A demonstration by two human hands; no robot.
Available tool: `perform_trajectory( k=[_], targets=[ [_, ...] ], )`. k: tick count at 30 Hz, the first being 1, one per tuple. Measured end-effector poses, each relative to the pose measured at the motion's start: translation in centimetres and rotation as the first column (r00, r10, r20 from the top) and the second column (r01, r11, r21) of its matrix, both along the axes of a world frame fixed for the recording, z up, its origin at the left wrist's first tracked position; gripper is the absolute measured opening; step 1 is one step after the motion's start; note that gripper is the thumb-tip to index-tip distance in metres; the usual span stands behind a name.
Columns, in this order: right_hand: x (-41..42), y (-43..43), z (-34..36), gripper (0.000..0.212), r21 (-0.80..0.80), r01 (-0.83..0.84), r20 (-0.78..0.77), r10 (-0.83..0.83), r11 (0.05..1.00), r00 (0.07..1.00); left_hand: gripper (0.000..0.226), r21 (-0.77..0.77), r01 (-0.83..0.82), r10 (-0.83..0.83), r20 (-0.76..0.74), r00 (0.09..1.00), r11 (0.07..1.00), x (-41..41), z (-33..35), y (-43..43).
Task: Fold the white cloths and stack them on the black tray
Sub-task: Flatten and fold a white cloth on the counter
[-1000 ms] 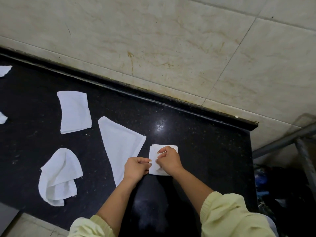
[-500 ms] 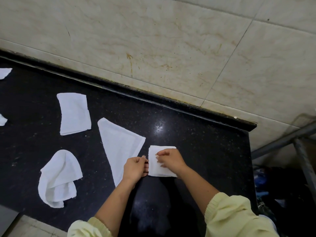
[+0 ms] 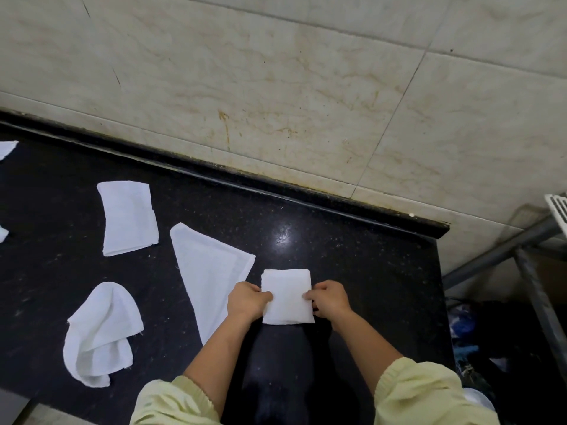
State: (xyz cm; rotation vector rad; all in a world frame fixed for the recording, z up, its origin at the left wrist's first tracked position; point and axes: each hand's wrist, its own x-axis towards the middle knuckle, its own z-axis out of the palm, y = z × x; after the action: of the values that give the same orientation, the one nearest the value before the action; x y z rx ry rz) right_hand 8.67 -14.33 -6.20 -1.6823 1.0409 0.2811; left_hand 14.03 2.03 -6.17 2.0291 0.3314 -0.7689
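The left hand (image 3: 248,302) and right hand (image 3: 330,300) are gripping a neatly folded cloth (image 3: 287,299) by its sides, fingers curled. It is lying on a black table (image 3: 368,271) below a tiled wall (image 3: 276,87).

A black speckled stone counter (image 3: 352,271) runs along a wall of large cream marbled tiles (image 3: 276,72), with a raised dark lip (image 3: 306,204) where they meet. 1 rusty streak (image 3: 226,130) runs down the tile, and a glare spot (image 3: 283,234) shines on the stone. Right of the counter's end stand 2 grey metal bars (image 3: 503,250), a white slatted piece (image 3: 559,210) above them, and dark clutter with something blue (image 3: 460,320) below.
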Motion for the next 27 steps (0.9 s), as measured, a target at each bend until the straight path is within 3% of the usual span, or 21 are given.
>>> perform_trajectory(
  k=[4,9,13,20,27],
  targets=[
    [0.3,0.5,0.1,0.008,0.107,0.086,0.002,-0.087,0.991,0.996,0.024,-0.060,-0.013,0.010,-0.054,0.998,0.998,-0.7,1.1,-0.5],
    [0.0,0.1,1.4,0.027,0.287,0.162,0.035,-0.180,0.944,0.983,0.014,-0.227,-0.203,0.131,-0.295,0.946,0.952,-1.1,1.2,-0.3],
    [-0.6,-0.7,2.5,0.035,0.407,0.166,0.079,-0.216,0.898,0.973,0.009,-0.349,-0.276,0.119,-0.411,0.904,0.895,-1.4,2.4,-0.3],
    [-1.4,-2.6,5.8,0.039,0.431,0.124,0.217,-0.236,0.894,0.947,0.034,-0.545,-0.186,0.013,-0.304,0.952,0.817,-1.0,4.9,-1.1],
    [-2.5,-6.2,10.1,0.037,0.376,0.131,0.300,-0.254,0.917,0.920,0.029,-0.599,-0.026,-0.126,-0.210,0.970,0.801,0.0,9.0,-4.1]
  ],
)
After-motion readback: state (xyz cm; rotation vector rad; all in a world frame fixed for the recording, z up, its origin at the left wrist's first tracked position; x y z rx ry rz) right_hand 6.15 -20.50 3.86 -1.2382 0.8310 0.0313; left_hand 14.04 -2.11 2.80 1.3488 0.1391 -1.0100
